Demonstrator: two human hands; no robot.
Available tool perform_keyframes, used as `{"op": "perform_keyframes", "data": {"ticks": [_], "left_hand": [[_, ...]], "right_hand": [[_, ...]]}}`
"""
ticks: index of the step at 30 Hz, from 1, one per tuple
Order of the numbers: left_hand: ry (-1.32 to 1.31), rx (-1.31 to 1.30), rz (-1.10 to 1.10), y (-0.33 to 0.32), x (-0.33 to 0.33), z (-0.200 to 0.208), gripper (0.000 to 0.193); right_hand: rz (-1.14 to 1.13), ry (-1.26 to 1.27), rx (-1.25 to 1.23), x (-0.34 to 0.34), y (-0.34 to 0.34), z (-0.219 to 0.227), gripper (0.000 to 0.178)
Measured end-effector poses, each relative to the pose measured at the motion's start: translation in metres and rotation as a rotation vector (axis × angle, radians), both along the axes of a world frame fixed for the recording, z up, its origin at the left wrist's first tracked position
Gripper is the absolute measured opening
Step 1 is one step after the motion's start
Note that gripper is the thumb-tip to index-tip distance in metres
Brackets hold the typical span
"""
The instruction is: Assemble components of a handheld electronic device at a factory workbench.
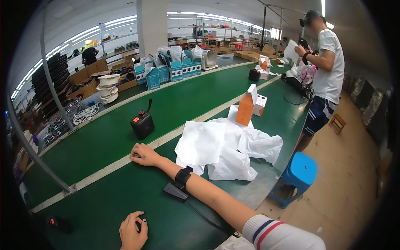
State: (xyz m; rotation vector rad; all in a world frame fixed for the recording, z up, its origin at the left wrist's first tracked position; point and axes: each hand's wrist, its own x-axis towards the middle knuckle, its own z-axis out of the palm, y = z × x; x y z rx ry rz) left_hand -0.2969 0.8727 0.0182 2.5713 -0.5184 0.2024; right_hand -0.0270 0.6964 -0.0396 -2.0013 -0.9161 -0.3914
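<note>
My right hand (143, 155) reaches across the green bench and rests at the pale rail beside the conveyor belt. Its fingers are curled down, and whatever they may hold is hidden. Just beyond it on the belt stands a small black boxy device (142, 126) with orange buttons, a round knob and a strap, apart from the hand. Low in the view, my left hand (133, 231) hovers near the bench with fingers loosely bent, thumb apart and nothing in it. A second black device (58, 224) with orange buttons is at the lower left.
White wrapping sheets (225, 146) lie right of my forearm, with an orange-and-white carton (246, 107) behind. A blue stool (301, 168) stands by the bench. A person (327, 62) works at the far right. Blue boxes (176, 71) line the belt's far side; a metal post (54, 87) rises left.
</note>
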Motion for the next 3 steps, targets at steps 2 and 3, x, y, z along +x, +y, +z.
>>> {"op": "perform_keyframes", "data": {"ticks": [2,3], "left_hand": [[0.088,-0.090,0.058,-0.0062,-0.0010,0.0009,0.034],[0.178,-0.173,0.128,-0.0113,-0.0025,0.0014,0.022]], "right_hand": [[-0.006,0.016,-0.015,0.0013,-0.0032,0.0011,0.013],[0.000,0.034,-0.024,0.0016,-0.0036,0.0009,0.013]]}}
